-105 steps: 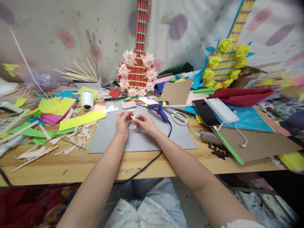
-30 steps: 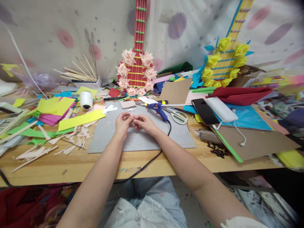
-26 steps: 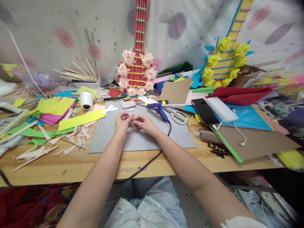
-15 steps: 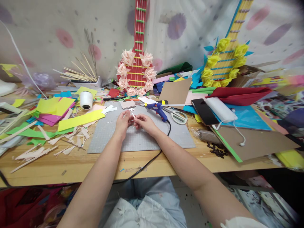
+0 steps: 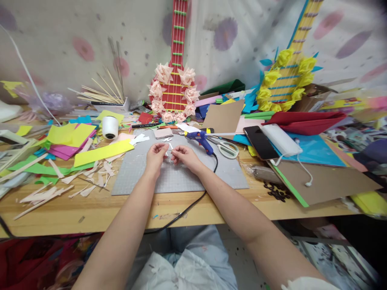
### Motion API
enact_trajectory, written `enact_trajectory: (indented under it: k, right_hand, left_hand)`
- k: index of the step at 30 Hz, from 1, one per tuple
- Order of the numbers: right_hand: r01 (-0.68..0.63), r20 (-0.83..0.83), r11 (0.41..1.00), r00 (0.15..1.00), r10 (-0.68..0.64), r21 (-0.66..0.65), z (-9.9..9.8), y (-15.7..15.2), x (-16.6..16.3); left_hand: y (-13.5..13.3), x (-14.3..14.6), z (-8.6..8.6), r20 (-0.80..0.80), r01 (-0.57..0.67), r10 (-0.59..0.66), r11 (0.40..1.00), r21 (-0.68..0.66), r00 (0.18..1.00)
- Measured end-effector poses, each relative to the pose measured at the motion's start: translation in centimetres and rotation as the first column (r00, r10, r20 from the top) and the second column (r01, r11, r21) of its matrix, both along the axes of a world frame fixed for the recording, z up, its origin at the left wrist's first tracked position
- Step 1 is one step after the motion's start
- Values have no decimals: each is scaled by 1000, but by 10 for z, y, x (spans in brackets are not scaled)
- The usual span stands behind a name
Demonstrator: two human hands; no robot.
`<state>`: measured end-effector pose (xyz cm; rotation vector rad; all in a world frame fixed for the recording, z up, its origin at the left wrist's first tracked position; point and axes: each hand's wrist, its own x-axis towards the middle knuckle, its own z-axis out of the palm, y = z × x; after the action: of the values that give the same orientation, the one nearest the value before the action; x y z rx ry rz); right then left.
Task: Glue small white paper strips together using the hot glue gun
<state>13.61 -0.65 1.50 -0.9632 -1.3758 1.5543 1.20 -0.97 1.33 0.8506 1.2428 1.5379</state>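
Over the grey cutting mat (image 5: 136,177), both my hands work close together. My right hand (image 5: 185,157) pinches a thin white strip (image 5: 170,146), whose end sticks up past the fingertips. My left hand (image 5: 156,158) has its thumb and fingers closed a short gap to the left; a small pale bit shows at its fingertips, too tiny to name. A blue glue gun (image 5: 201,140) lies just beyond my right hand, and scissors (image 5: 227,149) lie to its right. White paper pieces (image 5: 139,139) rest on the mat's far left.
Paper scraps and a yellow strip (image 5: 104,153) cover the left of the table, near a white thread spool (image 5: 110,127). A red paper guitar (image 5: 173,96) stands behind. At right lie a phone (image 5: 260,142), a power bank (image 5: 281,139) and brown card (image 5: 326,181). The glue gun's black cord (image 5: 193,206) crosses the front edge.
My hands have drawn slightly apart, opening a small gap between the fingertips. The white strip remains at the right fingertips. The surrounding things have not moved.
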Motion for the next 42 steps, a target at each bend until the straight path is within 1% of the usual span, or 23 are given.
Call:
enact_trajectory:
  k: [3,5,8,12,15,18,20,22,26,30,34,36,42]
  right_hand:
    - [-6,-3,1000,1000,6,-11,0,0,0]
    - [-17,-8,1000,1000,17,-16,0,0,0]
    - [-33,-3,999,999,33,-21,-1,0,-1]
    - [-50,-4,998,999,50,-22,-3,1,-3]
    - [-53,-10,999,999,53,-10,-4,2,-3]
    - [-23,0,1000,1000,23,2,-4,3,-1]
    - [-9,6,1000,1000,9,1,-4,4,0]
    - [-11,4,1000,1000,11,-7,-4,5,1]
    - [-38,-11,999,999,38,-13,-5,4,1]
    - [-49,-16,999,999,49,-8,-4,3,0]
    - [-46,-15,999,999,46,-2,-2,3,2]
    - [-48,-12,999,999,48,-16,-1,4,3]
    - [-39,-4,999,999,39,-18,-3,4,2]
  left_hand:
    - [-2,1,3,-15,109,-109,994,-28,994]
    - [-2,1,3,-52,148,-150,988,-37,987]
    - [-1,3,-1,-86,138,-140,990,-24,986]
    - [-1,5,-5,-74,135,-136,991,-22,988]
    - [-2,5,-2,-59,151,-152,988,-31,987]
    - [-2,3,1,-30,182,-183,983,-36,983]
    - [-2,2,2,1,201,-201,979,-25,980]
    - [-1,1,1,-5,204,-204,979,-20,979]
    - [-2,2,-1,-77,171,-173,985,-37,982]
    - [-3,4,0,-80,135,-138,990,-43,987]
    - [-3,2,2,-82,222,-224,975,-33,971]
    - [-2,1,2,-66,244,-244,970,-11,967]
    - [-2,2,-1,-61,198,-199,980,-35,978]
